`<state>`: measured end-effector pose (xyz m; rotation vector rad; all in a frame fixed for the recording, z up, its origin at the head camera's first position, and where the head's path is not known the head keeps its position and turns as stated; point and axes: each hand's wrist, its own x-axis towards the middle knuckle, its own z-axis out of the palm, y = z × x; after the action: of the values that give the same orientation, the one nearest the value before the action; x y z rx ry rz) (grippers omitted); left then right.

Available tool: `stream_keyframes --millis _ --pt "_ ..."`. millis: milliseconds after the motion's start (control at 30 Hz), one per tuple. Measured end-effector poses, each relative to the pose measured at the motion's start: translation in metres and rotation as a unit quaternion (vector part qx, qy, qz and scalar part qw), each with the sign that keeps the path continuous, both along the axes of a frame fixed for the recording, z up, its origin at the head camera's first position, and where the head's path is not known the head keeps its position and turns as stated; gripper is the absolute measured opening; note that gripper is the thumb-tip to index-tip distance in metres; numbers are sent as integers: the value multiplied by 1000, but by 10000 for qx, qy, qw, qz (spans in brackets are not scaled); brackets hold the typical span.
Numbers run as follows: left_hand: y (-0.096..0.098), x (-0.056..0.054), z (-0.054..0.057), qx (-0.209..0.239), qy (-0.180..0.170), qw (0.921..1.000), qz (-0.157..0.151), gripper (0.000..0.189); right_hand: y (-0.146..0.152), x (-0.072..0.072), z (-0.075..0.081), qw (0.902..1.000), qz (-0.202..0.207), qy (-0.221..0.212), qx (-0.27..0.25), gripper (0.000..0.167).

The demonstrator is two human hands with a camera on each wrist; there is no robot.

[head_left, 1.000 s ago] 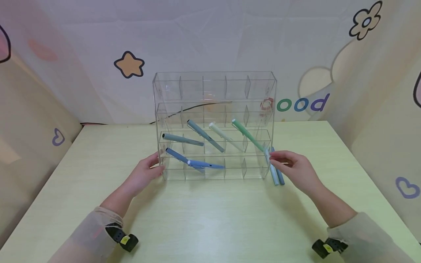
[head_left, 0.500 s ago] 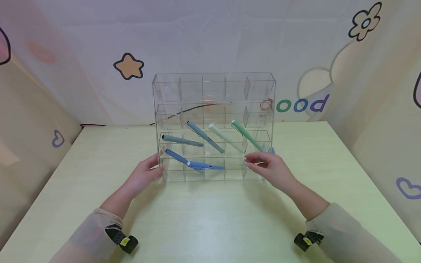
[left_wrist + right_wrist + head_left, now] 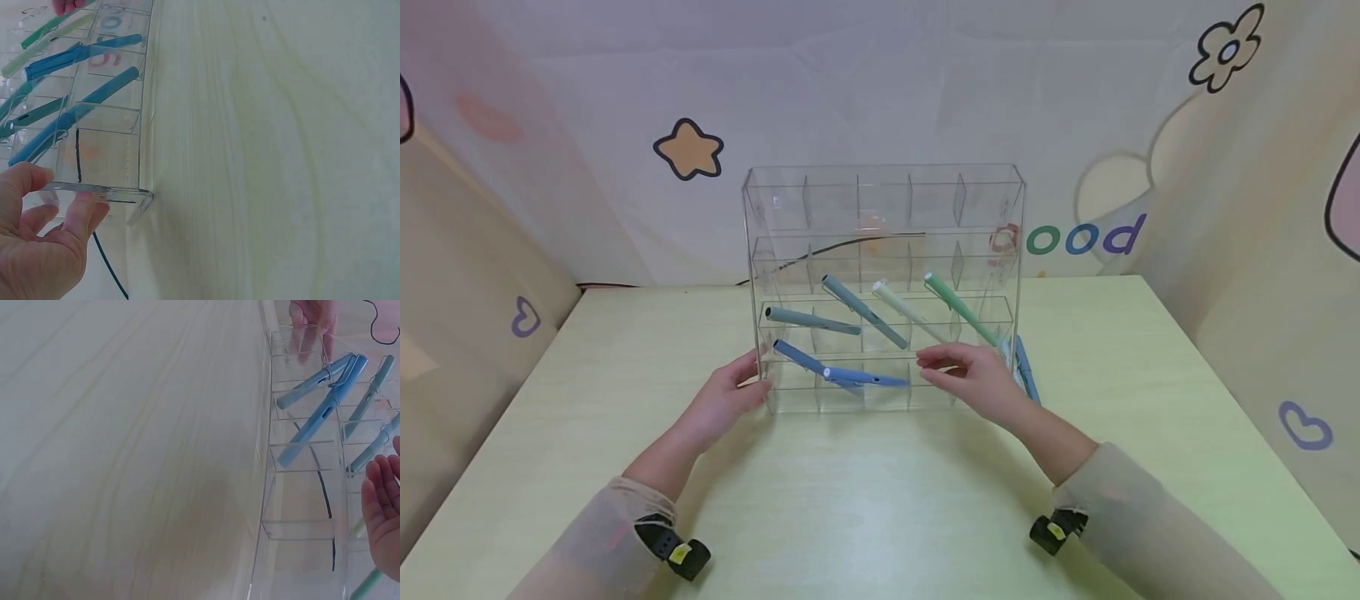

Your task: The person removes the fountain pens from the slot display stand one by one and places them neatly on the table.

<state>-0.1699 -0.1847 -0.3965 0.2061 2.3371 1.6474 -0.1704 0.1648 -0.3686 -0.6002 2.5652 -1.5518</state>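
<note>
Rack [image 3: 883, 185]: on table [image 3: 850, 500], nearer its back edge; likely light, stiff, slippery, crackable; grip by side walls.
Pens [image 3: 865, 312]: several, slanted in lower rows.
Left hand [image 3: 733, 389]: thumb and fingers pinching left wall.
Right hand [image 3: 977, 379]: fingers together, bent, pinching nothing visible.

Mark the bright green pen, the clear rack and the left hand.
Bright green pen [image 3: 961, 308]: head view, middle of its barrel.
Clear rack [image 3: 883, 207]: head view, top row, between two dividers.
Left hand [image 3: 726, 392]: head view, back of the hand.
</note>
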Motion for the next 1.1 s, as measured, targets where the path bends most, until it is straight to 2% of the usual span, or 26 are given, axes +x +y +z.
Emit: stream_keyframes --millis 433,733,933,1100 --pt "0 -1 -2 -29 -40 10000 35 60 -19 -8 -8 9994 323 -140 7 29" --pt "-2 0 -1 -44 -49 10000 27 60 -36 -14 -15 9984 547 -85 -112 29" --pt "-3 -2 -3 13 -5 10000 -1 60 -46 -16 -15 9981 605 -73 102 30" --pt "-1 -3 -4 61 49 10000 -40 60 -53 -16 -14 9954 865 182 365 30"
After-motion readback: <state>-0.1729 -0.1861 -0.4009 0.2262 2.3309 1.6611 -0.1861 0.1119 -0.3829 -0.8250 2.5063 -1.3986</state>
